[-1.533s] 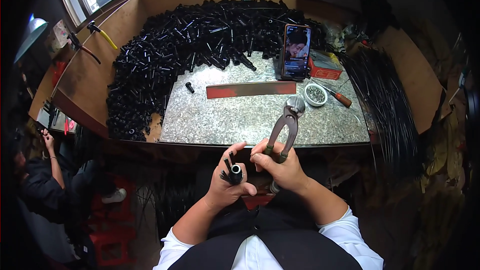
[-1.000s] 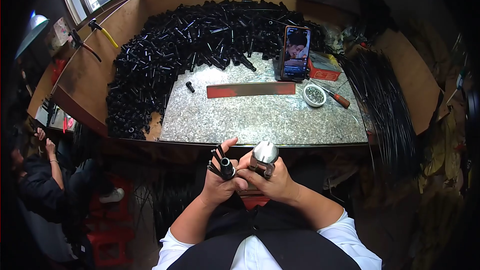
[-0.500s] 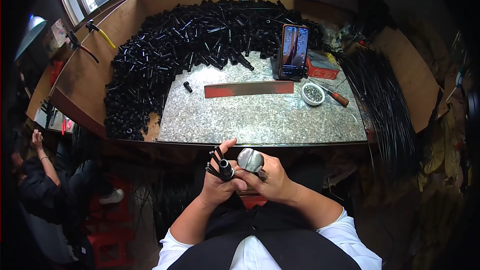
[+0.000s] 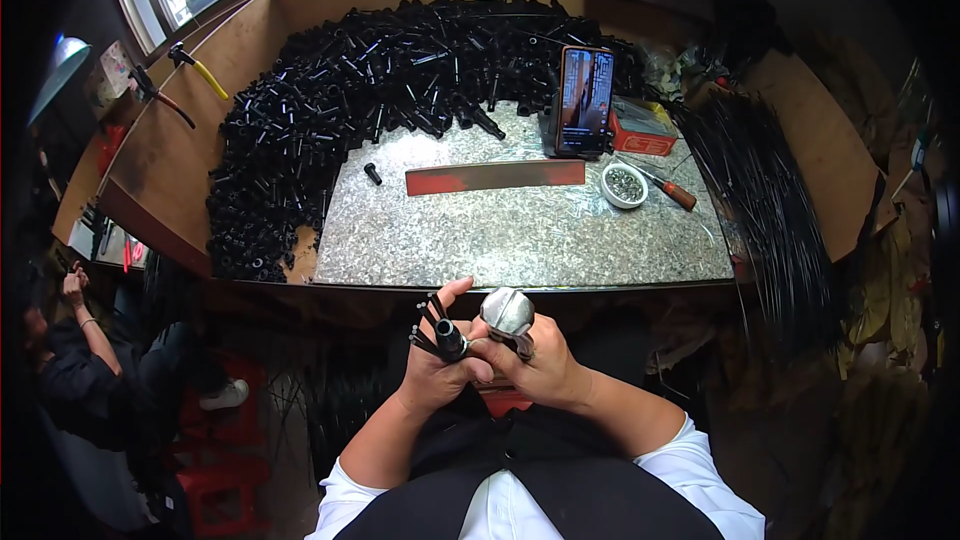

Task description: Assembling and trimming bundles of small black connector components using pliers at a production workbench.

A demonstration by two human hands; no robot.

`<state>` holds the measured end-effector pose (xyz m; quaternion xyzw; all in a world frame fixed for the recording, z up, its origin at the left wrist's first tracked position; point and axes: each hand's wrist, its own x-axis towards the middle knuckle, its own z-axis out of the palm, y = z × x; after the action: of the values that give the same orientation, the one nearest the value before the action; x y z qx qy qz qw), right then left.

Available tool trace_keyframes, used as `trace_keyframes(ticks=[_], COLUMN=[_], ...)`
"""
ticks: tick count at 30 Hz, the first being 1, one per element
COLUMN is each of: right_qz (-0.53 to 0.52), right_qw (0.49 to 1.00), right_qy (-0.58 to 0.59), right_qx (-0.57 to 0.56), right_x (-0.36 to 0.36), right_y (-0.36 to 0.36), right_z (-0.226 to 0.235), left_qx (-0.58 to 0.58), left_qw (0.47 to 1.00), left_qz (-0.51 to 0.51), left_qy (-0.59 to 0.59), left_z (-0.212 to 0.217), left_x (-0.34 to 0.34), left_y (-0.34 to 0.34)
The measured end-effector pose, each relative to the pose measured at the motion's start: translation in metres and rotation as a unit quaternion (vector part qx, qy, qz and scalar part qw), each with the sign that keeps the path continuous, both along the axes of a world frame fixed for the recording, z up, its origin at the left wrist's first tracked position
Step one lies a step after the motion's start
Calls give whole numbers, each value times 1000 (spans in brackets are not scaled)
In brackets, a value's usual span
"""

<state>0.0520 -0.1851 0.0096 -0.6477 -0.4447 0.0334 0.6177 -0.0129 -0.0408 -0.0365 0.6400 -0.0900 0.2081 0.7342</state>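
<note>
My left hand [image 4: 432, 376] is closed around a black hollow tube [image 4: 451, 339], its open end tilted up. Several thin black rods [image 4: 424, 324] fan out beside the tube from the same grip. Close on its right, my right hand [image 4: 548, 364] grips a pair of pincers [image 4: 508, 313]; a seam line runs across their rounded silver head. The right thumb and fingertips meet the tube's side, where a small shiny bit shows, too small to make out. Both hands are just in front of the bench's near edge.
A speckled bench top [image 4: 450, 240] carries a heap of black tubular parts [image 4: 400, 70], a red-grey flat bar [image 4: 495, 177], a propped phone [image 4: 585, 100], a white bowl of small metal pieces [image 4: 624, 186] and a screwdriver [image 4: 678, 194]. Long black rods [image 4: 770, 200] lie right. Another person [image 4: 90, 360] sits left.
The head of the pincers has turned and shifted slightly up and to the right. My left hand stays nearly still with the tube and rods. The other person's hand has moved a little.
</note>
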Motion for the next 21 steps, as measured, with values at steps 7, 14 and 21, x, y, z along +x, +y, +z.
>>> trace_keyframes(ticks=[7,14,21], right_qz=[-8,40,32], right_qw=[1000,995,959], right_qy=[29,-73,150], right_qx=[5,-59,-236], right_x=[-4,12,15], right_y=[1,10,-2], right_z=[0,3,22], left_qx=[-11,64,-121], left_qw=[999,991,980], left_qz=[-38,-95,-139], left_qy=[-33,69,76], left_z=[1,-11,-11], left_x=[4,5,-4], left_y=[3,26,36])
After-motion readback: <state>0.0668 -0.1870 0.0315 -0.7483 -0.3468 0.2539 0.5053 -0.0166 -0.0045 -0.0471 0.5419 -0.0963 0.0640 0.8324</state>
